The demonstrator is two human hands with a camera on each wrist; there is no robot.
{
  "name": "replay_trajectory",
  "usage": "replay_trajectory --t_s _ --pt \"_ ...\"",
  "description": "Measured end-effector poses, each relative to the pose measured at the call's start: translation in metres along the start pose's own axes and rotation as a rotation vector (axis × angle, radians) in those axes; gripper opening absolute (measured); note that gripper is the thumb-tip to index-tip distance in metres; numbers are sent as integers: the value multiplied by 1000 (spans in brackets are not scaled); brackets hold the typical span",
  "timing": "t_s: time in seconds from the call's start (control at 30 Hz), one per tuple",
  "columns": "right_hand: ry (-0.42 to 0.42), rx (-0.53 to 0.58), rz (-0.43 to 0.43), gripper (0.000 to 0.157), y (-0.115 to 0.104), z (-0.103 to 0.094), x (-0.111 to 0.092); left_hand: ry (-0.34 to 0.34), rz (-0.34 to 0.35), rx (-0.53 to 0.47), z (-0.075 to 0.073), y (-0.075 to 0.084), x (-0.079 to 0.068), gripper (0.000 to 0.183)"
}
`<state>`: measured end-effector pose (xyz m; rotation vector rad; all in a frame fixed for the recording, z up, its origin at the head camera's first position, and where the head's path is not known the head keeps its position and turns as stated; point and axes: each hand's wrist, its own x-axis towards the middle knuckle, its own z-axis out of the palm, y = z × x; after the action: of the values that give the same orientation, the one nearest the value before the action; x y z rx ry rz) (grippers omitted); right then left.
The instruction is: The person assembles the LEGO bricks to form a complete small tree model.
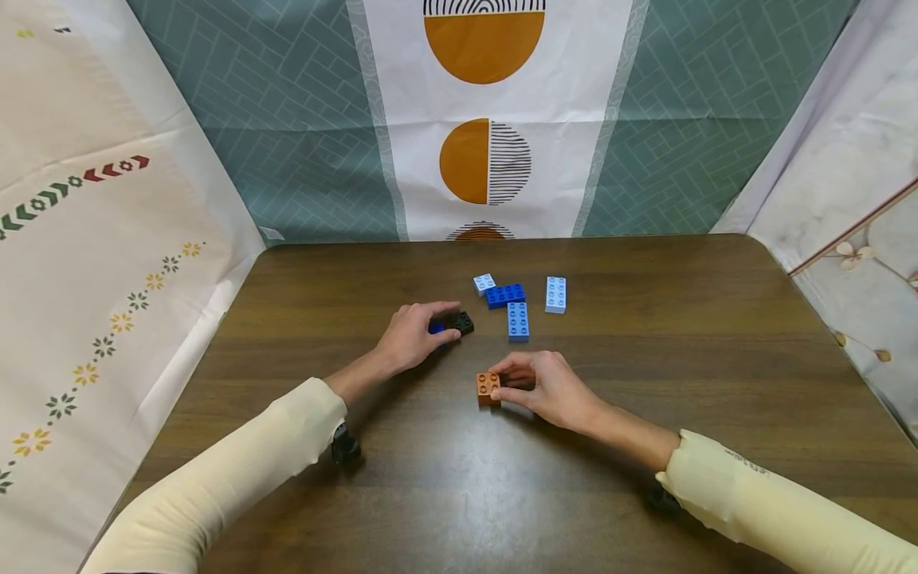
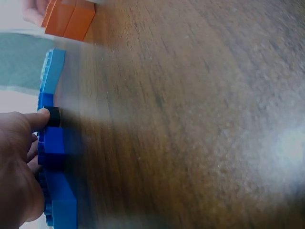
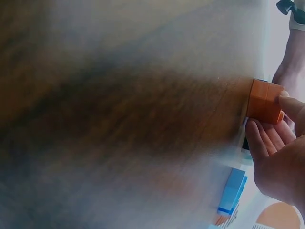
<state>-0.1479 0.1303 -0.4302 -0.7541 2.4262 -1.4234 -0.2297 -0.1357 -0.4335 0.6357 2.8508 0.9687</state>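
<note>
My left hand [image 1: 416,333] reaches over the bricks at the table's middle, thumb and index finger extended on either side of a small black brick [image 1: 462,322]. The left wrist view shows the thumb tip at that brick's edge. Under this hand lies a dark blue brick [image 1: 437,328], mostly hidden in the head view; a lighter blue brick [image 2: 64,207] shows beside it in the left wrist view. Between thumb and fingers, my right hand [image 1: 552,391] pinches two stacked orange bricks [image 1: 488,386]. A seam between them shows in the right wrist view.
Behind the hands lie a small pale blue brick [image 1: 484,284], a dark blue brick [image 1: 505,296], a medium blue brick [image 1: 518,322] and a light blue brick [image 1: 555,295]. The brown wooden table [image 1: 430,510] ends at a hanging patterned cloth [image 1: 301,143].
</note>
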Motion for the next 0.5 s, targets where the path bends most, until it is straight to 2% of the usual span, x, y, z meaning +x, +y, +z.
replay_trajectory --t_s 0.5 --pt "-1 -25 -7 26 -1 0 1 57 -16 -81 -1 0 -3 41"
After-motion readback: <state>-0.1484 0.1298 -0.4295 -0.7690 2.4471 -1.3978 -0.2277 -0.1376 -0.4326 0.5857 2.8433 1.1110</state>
